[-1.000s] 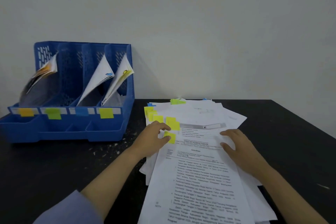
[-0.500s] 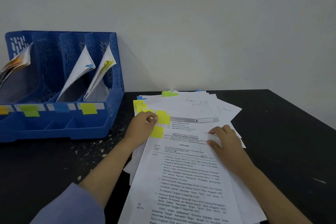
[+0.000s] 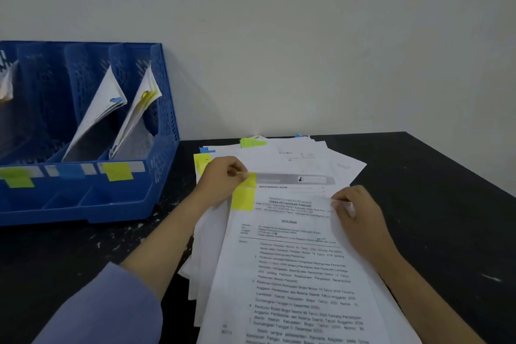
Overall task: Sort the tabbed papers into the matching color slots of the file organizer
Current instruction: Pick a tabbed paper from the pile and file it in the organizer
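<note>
A loose stack of printed papers [image 3: 293, 274] with yellow, green and blue tabs lies on the black table [image 3: 446, 218]. My left hand [image 3: 220, 181] pinches a yellow tab [image 3: 243, 198] at the top left edge of the upper sheets. My right hand [image 3: 357, 212] grips the right edge of the top sheet, thumb over the paper. The blue file organizer [image 3: 156, 176] stands at the left, with green, blue and yellow labels on its front. Papers with a blue tab [image 3: 97, 112] and a yellow tab [image 3: 139, 109] lean in its two right slots.
A pale wall rises right behind the table. The organizer's low front tray [image 3: 83, 204] juts toward me. White specks mark the dark tabletop between the organizer and the stack. My left sleeve [image 3: 106, 307] is blue-grey.
The view has swung right, pushing the organizer further left. My left hand slid up onto the yellow tabs and pinched them. My right hand curled onto the top sheet's right edge.
</note>
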Motion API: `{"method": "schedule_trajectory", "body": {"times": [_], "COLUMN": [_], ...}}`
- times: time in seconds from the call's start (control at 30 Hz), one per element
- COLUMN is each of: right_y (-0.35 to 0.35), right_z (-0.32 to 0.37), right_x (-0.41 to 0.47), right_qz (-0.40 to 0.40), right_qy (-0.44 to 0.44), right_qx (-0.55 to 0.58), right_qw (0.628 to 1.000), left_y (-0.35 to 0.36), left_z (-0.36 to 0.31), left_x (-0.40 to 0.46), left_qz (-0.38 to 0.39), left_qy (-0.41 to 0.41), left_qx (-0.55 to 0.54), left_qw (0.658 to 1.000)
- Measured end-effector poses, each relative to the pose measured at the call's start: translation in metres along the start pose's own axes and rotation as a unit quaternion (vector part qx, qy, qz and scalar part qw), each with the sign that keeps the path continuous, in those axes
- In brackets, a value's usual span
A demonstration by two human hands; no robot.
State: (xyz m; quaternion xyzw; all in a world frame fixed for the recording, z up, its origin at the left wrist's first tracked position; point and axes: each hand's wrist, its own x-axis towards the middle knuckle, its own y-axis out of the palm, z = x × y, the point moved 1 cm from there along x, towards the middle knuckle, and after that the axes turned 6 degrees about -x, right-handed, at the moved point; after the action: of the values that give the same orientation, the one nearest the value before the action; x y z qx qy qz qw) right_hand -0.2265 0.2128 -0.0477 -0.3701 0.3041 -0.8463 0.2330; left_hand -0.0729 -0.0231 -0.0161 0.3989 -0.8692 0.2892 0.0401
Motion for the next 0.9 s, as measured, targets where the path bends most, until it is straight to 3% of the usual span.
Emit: {"method": "schedule_trajectory", "body": {"times": [0.13,0.33,0.5,0.73,0.9], "right_y": [-0.008,-0.008,-0.013,-0.027,-0.036], "right_z": [-0.005,0.001,0.013,0.031,0.051], "right_x": [0.002,0.000,0.002,0.013,0.032], "right_qz": [-0.081,-0.060,-0.065,-0.088,-0.056], "right_qy": [0.041,0.068,0.083,0.066,0.068], "right_qx": [0.056,0.167,0.235,0.172,0.251], "right_qw": [0.994,0.982,0.966,0.979,0.964], "left_y": [-0.010,-0.019,-0.026,-0.043,-0.059], "left_z": [-0.012,-0.020,-0.025,-0.040,-0.058], "left_x": [-0.009,-0.024,-0.039,-0.047,-0.048], "left_qz": [0.031,0.097,0.052,0.084,0.078], "left_qy": [-0.007,-0.053,-0.063,-0.044,-0.020], "left_qx": [-0.094,-0.184,-0.268,-0.246,-0.260], "left_qw": [0.995,0.977,0.960,0.965,0.962]}}
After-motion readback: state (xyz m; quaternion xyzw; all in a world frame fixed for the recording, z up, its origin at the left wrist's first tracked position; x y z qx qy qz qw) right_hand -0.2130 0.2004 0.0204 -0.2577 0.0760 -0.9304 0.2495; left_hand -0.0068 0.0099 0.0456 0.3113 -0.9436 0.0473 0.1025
